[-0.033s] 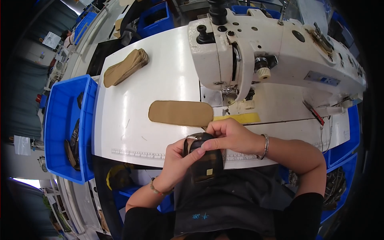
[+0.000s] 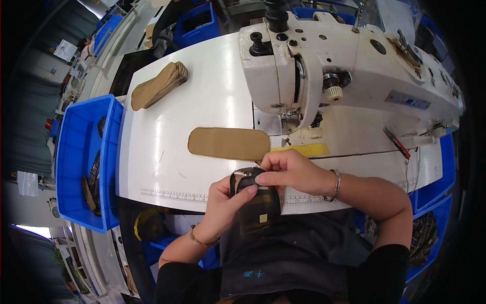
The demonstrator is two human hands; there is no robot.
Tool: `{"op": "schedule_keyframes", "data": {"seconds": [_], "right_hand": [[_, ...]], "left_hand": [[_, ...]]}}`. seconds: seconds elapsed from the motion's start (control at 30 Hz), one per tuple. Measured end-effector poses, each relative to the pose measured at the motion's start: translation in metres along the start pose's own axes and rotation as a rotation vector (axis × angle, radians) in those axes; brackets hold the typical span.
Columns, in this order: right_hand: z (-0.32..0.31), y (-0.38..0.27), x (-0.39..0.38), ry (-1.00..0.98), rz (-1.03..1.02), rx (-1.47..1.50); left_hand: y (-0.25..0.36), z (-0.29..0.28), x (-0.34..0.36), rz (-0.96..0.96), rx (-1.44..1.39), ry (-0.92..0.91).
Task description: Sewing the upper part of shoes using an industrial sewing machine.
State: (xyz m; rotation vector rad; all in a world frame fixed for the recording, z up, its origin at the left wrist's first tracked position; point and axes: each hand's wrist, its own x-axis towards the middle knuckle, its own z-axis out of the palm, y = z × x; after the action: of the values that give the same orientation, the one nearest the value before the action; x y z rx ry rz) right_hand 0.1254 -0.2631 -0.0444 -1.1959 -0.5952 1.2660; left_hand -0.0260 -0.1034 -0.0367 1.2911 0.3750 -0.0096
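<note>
The left hand [image 2: 221,200] grips the dark checked pouch [image 2: 260,206] on its left side, thumb on top. The right hand [image 2: 292,172] pinches the pouch's upper edge between thumb and fingers. The pouch lies between the 2 hands, at the near edge of the table [image 2: 167,177]. 1 tan oval piece [image 2: 228,143] lies just beyond the hands. The sewing machine [image 2: 329,66] stands beyond the right hand.
</note>
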Motion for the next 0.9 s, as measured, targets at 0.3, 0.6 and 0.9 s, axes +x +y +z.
{"op": "schedule_keyframes", "data": {"seconds": [0.3, 0.6, 0.9], "right_hand": [[-0.007, 0.004, 0.004, 0.115, -0.103, -0.115], [-0.011, 0.003, 0.004, 0.073, -0.123, -0.225], [-0.014, -0.001, 0.005, -0.105, -0.055, -0.027]], "left_hand": [[0.004, 0.002, 0.004, -0.055, -0.02, 0.001], [-0.006, 0.002, 0.007, -0.009, -0.014, 0.031], [-0.005, 0.0, 0.006, 0.033, 0.092, 0.041]]}}
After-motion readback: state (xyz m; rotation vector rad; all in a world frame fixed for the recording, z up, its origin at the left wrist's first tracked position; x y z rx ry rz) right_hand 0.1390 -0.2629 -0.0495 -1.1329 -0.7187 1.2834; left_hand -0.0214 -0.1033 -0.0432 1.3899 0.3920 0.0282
